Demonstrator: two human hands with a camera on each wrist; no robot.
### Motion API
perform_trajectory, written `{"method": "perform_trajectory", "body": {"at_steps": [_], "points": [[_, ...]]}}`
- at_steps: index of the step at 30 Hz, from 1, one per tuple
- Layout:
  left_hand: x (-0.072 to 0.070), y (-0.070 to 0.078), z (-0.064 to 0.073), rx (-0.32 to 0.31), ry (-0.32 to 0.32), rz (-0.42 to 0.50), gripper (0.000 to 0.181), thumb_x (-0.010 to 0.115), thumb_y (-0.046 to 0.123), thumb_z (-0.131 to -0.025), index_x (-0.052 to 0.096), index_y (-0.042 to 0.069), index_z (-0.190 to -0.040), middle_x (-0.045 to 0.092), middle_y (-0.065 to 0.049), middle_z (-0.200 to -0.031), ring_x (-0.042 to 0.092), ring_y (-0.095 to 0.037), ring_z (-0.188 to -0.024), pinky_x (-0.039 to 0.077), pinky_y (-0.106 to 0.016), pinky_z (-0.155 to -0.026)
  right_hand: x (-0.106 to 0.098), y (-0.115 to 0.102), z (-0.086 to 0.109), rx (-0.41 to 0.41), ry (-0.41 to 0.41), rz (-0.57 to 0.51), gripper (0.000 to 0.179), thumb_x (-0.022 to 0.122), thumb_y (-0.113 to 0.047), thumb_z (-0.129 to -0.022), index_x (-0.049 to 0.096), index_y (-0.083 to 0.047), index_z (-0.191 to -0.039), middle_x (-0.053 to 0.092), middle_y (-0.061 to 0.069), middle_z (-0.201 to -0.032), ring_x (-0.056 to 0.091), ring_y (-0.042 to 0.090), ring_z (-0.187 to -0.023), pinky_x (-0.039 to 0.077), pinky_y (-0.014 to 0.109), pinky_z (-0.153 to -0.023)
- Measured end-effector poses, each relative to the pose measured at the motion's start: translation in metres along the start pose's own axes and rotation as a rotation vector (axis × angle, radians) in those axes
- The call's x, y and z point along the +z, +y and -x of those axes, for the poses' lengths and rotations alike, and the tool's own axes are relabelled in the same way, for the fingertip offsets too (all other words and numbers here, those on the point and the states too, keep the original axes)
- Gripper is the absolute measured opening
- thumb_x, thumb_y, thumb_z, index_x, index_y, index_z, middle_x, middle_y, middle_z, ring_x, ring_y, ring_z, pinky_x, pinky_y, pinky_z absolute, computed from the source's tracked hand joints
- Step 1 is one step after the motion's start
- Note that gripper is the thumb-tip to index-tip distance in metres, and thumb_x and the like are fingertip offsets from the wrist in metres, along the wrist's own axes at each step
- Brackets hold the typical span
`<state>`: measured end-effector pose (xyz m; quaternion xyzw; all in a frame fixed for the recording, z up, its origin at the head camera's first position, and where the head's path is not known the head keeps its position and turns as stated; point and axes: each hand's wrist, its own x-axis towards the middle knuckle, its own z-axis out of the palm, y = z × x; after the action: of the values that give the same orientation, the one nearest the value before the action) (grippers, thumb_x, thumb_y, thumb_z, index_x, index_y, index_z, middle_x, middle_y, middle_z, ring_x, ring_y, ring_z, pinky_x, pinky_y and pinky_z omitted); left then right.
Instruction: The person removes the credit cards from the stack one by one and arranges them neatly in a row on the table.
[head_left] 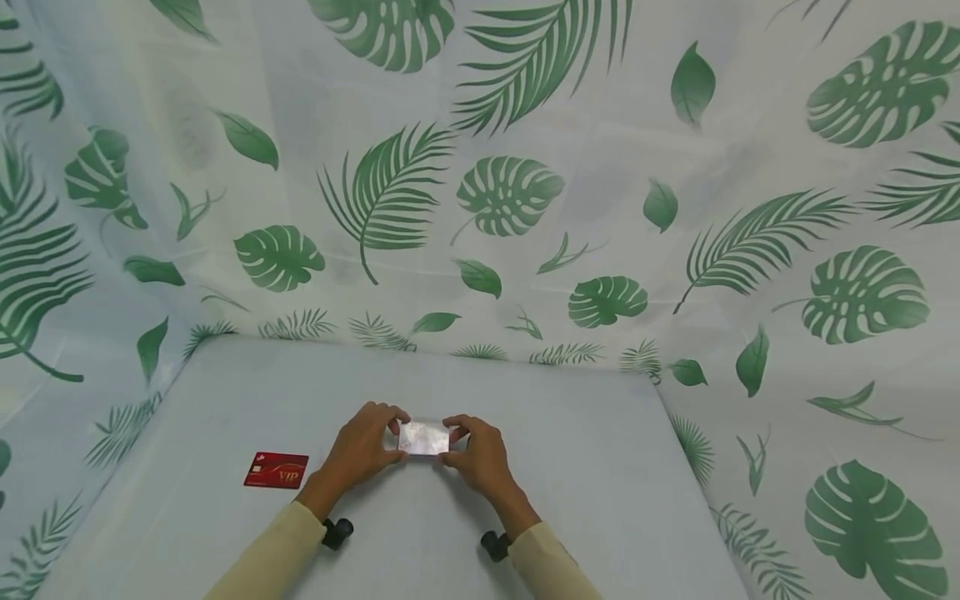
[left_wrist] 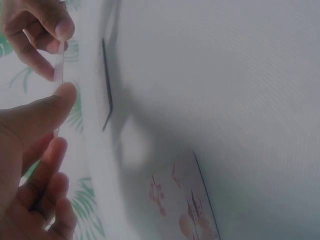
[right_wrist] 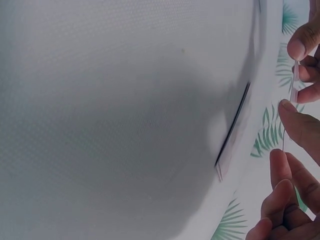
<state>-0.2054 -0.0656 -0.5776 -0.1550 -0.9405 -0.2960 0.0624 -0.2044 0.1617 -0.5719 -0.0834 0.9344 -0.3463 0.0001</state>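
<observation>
Between both hands, a thin, shiny, see-through rectangular sheet (head_left: 424, 438) is held above the table. My left hand (head_left: 365, 442) pinches its left end between thumb and fingers, and my right hand (head_left: 477, 454) pinches its right end the same way. In the left wrist view the sheet (left_wrist: 59, 67) shows nearly edge-on, with the thumbs on the near side. Below the hands, a flat dark-edged thing (right_wrist: 233, 125) lies on the table; its kind cannot be made out.
A red VIP card (head_left: 276, 471) lies left of the left hand. The left wrist view has a pale card with a reddish drawing (left_wrist: 185, 205) on the white tabletop (head_left: 600, 467). Leaf-printed curtain (head_left: 420, 308) rises behind the table and along both sides.
</observation>
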Motion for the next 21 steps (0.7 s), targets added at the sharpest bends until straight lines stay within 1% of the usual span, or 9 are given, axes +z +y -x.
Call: {"method": "perform_trajectory", "body": {"at_steps": [4,11,16,21], "points": [[-0.0027,0.0019,0.0007,0.005,0.009,-0.001,0.054,0.094,0.028,-0.066,0.067,0.020,-0.113,0.063,0.005,-0.088,0.045,-0.009,-0.083,0.047,-0.030,-0.074,-0.0005,-0.0008,0.0007,0.015,-0.009,-0.009,0.055,0.091,-0.021,-0.070,0.069,-0.023,-0.120,0.067,-0.004,-0.093,0.048,0.008,-0.067,0.039,0.023,-0.057],[-0.0061,0.0015,0.0056,-0.024,-0.013,-0.014,0.055,0.094,0.031,-0.066,0.067,0.023,-0.114,0.062,0.004,-0.090,0.044,-0.008,-0.083,0.047,-0.027,-0.073,0.0027,-0.0041,0.0051,0.020,-0.008,-0.008,0.055,0.091,-0.020,-0.070,0.069,-0.024,-0.120,0.067,-0.007,-0.091,0.048,0.009,-0.068,0.040,0.024,-0.059],[-0.0062,0.0018,0.0077,-0.018,0.007,-0.016,0.055,0.094,0.030,-0.065,0.067,0.023,-0.113,0.062,0.005,-0.089,0.045,-0.008,-0.083,0.047,-0.027,-0.073,0.0029,-0.0063,0.0069,0.036,-0.009,-0.014,0.055,0.091,-0.020,-0.069,0.069,-0.026,-0.120,0.065,-0.008,-0.091,0.048,0.009,-0.069,0.040,0.025,-0.060],[-0.0061,0.0009,0.0095,-0.015,0.016,-0.017,0.056,0.095,0.028,-0.064,0.067,0.023,-0.112,0.060,0.006,-0.088,0.044,-0.008,-0.083,0.047,-0.028,-0.073,0.0043,-0.0077,0.0073,0.033,-0.004,-0.013,0.056,0.092,-0.018,-0.068,0.069,-0.025,-0.119,0.067,-0.007,-0.091,0.047,0.009,-0.068,0.039,0.024,-0.060]]}}
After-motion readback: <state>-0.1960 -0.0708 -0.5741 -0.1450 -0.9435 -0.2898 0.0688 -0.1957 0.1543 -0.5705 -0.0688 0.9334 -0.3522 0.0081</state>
